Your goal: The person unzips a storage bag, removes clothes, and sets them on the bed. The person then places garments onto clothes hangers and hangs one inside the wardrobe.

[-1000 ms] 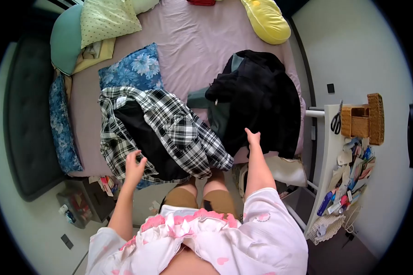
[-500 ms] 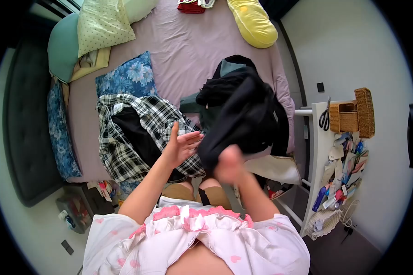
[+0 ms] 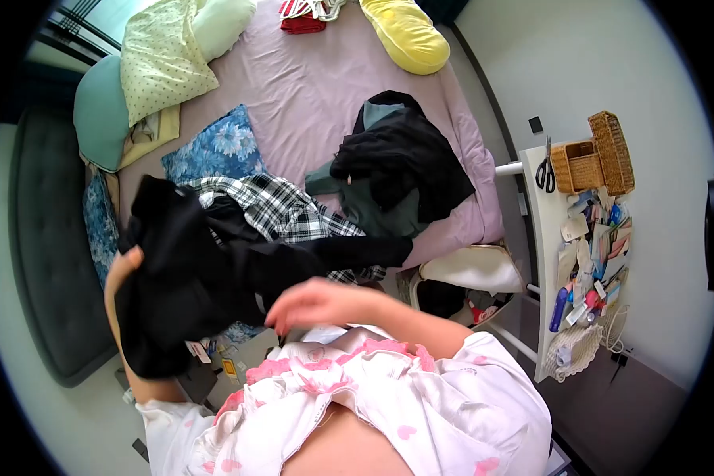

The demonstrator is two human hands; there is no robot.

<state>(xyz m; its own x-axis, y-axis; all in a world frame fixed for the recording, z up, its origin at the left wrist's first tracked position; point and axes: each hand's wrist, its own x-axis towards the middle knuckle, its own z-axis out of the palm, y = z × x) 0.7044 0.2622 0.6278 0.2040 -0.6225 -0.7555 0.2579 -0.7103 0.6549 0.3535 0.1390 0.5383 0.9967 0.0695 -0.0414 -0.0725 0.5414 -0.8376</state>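
Limp black cloth garment (image 3: 186,289), left of centre in frame, lies mostly between the hands. Left hand (image 3: 126,263) grips its left edge, fingers hidden by cloth; right hand (image 3: 316,305), blurred near centre, half-curled beside it, hold unclear.

no text, brand, number or sign can be read. a small pale mark on the black garment (image 3: 174,278), just beside the fingertips of the right hand (image 3: 317,305), is too blurred to make out. nearer the body than the left hand (image 3: 127,263), just past the garment's edge, any lettering on a white packet (image 3: 197,351) or a yellow item (image 3: 229,367) is too small. the same goes for a faint print (image 3: 316,355) on the white top (image 3: 452,404), close below the right hand.
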